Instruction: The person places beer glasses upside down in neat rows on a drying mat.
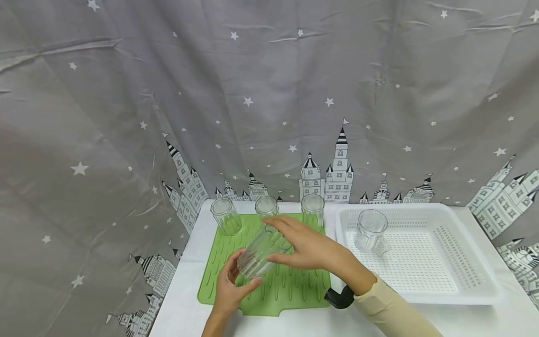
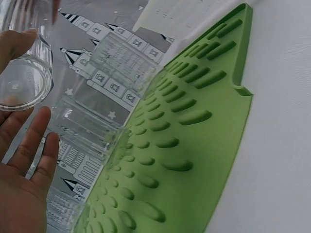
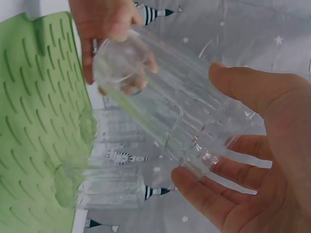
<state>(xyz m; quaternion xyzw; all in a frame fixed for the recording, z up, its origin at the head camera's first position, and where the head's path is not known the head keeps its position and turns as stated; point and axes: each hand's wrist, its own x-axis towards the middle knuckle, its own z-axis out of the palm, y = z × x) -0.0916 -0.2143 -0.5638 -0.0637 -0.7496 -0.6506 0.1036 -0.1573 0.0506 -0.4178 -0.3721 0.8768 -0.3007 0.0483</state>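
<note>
A tall clear drinking glass (image 1: 258,256) with fluted sides is held tilted over the green drying mat (image 1: 294,285). My left hand (image 1: 229,283) grips its lower end, thumb on the near side and fingers around the base. The right hand (image 1: 307,244) spans the upper end, thumb on one side and fingers on the other, as the right wrist view shows. Behind, three more glasses stand in a row along the mat's far edge: a left one (image 1: 226,216), a middle one (image 1: 266,207) partly hidden by the right hand, and a right one (image 1: 313,210).
To the right of the mat sits a white plastic basket (image 1: 467,299) with perforated walls. Inside it, at the left, is a clear glass mug (image 1: 372,229) with a handle. A grey curtain (image 1: 269,93) printed with stars and castles hangs behind the white table (image 1: 177,299).
</note>
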